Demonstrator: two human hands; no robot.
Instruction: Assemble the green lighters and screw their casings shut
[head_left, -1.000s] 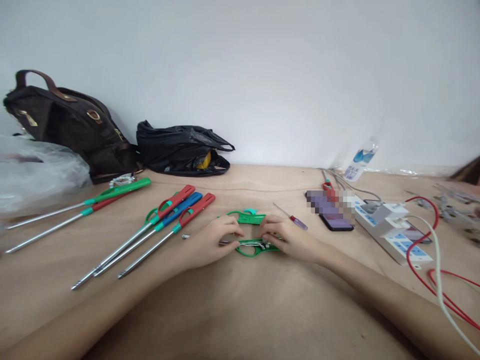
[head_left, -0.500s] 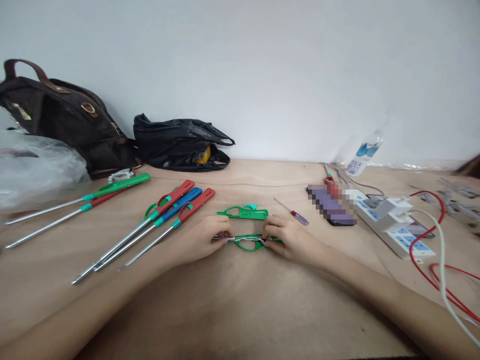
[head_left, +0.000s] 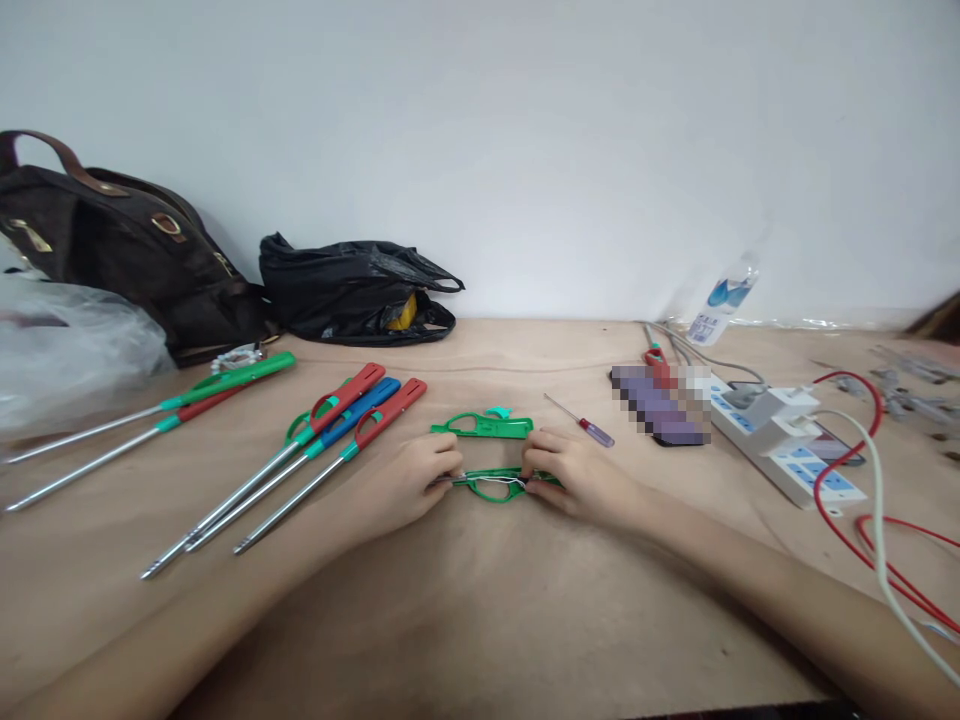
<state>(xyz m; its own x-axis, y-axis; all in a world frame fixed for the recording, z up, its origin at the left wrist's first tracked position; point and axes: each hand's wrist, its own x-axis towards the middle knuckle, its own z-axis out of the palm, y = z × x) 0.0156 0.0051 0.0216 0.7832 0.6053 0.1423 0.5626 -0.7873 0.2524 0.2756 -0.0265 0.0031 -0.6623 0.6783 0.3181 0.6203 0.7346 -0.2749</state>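
Observation:
A green lighter handle half with a finger loop lies in front of me, a thin white wire running along it. My left hand is closed in a pinch at its left end, around a thin metal piece whose tip is mostly covered. At the right end, my right hand has its fingers closed on the handle half, by a small dark part that they largely hide. Just beyond lies a second green handle half, with a small turquoise trigger piece at its far edge.
A screwdriver and a blurred purple phone lie right of my hands. Further right are a white power strip and red cable. Several long lighters lie left. A black plastic bag and dark backpack stand behind.
The view has shifted slightly, so everything sits a little further left. Both hands keep nearly the same grip on the green handle half and its metal piece.

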